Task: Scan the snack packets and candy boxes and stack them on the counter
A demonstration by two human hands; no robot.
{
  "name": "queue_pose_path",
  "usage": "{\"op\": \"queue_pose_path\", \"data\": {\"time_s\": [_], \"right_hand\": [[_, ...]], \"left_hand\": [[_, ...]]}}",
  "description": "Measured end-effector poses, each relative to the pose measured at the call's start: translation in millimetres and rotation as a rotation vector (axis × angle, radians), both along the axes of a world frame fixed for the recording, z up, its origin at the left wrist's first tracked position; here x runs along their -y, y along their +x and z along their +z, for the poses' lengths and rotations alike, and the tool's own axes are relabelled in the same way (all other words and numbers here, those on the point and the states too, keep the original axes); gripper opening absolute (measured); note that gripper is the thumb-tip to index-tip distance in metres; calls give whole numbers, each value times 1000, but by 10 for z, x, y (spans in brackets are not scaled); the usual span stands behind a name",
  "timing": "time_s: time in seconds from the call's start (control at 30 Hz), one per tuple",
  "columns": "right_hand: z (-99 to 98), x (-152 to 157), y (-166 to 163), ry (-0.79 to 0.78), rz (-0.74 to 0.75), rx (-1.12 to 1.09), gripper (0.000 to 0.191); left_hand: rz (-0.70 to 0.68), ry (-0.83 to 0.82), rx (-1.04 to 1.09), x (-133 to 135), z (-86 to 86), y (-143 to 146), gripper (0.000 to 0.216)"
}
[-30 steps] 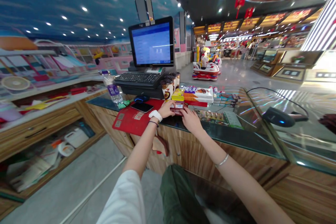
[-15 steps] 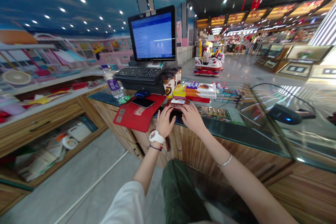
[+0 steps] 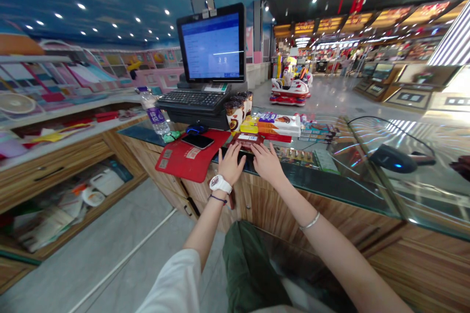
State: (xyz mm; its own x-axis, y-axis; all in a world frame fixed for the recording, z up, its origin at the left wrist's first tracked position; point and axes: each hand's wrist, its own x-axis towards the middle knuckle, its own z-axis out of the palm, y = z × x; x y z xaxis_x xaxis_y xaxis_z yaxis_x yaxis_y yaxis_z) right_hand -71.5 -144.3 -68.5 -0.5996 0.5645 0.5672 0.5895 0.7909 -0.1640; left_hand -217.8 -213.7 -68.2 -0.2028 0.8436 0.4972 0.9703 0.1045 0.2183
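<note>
A brown snack packet point(image 3: 246, 140) with a white label lies flat near the front edge of the glass counter. My left hand point(image 3: 230, 166) rests palm down at its near left side, fingers stretched and thumb apart, with a white watch on the wrist. At the packet's near right side is my right hand point(image 3: 269, 165), fingers also spread and touching its edge. Neither hand is closed around it. Just behind stand several cup-shaped snack packs point(image 3: 235, 116), beside a yellow packet point(image 3: 249, 124) and a white, purple and orange snack box point(image 3: 281, 123).
Left of my hands, a red mat point(image 3: 187, 161) carries a phone point(image 3: 198, 141) and a mouse point(image 3: 196, 129). Behind them are a keyboard point(image 3: 193, 100) and a monitor point(image 3: 213, 46). A water bottle point(image 3: 154, 112) stands further left. A black scanner point(image 3: 393, 158) lies on the right.
The view has shifted slightly. Both hands stay at the packet's near edge, and their fingers now cover a little less of it.
</note>
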Motion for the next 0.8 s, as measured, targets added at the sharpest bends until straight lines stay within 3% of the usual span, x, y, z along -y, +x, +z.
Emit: {"op": "queue_pose_path", "data": {"time_s": [0.57,0.8], "right_hand": [[26,20,-2,-54,-26,54,51],[120,44,107,-84,-16,13,57]], "left_hand": [[54,-49,14,-72,23,2,53],[12,18,39,-83,142,134,57]]}}
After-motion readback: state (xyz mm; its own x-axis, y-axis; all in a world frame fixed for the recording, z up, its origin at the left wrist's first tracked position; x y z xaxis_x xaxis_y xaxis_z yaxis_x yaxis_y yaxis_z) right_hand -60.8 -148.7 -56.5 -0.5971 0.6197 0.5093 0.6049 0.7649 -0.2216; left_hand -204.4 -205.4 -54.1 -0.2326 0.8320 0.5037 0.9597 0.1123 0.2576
